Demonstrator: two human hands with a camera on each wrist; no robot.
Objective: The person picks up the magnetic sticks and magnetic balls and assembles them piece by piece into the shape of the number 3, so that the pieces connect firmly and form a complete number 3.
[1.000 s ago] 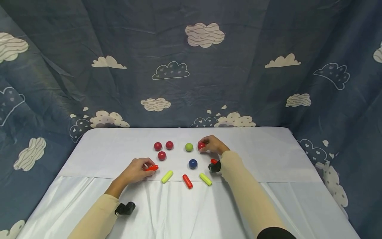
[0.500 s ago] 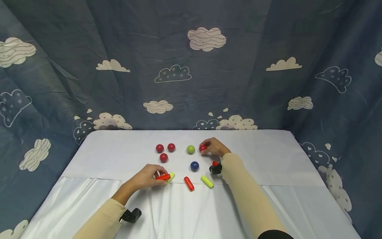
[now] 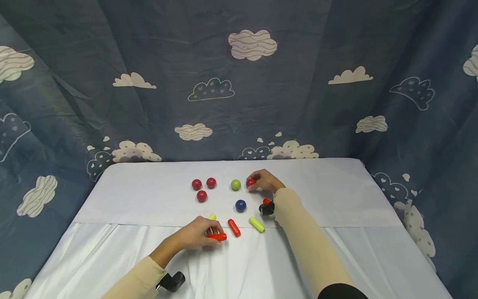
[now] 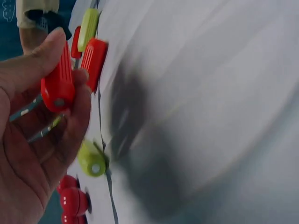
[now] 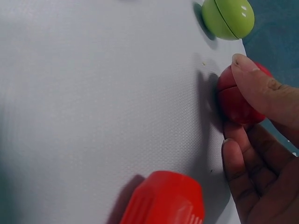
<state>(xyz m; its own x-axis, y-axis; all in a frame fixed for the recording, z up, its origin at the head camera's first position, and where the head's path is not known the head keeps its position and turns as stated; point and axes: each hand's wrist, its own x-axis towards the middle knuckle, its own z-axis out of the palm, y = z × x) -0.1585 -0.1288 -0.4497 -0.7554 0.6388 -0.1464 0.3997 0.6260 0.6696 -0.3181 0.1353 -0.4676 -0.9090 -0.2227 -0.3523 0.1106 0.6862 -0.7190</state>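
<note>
At the near side of the table (image 3: 336, 187), the left hand (image 3: 199, 233) pinches a red stick (image 3: 218, 237), its long axis running left to right. Farther off and rightward, the right hand (image 3: 264, 181) pinches a red ball (image 5: 232, 100) just right of a green ball (image 3: 235, 185).

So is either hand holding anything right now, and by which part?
The left hand pinches a red cylinder by its sides, leaving one end bare. The right hand holds a red ball by opposite sides.
</note>
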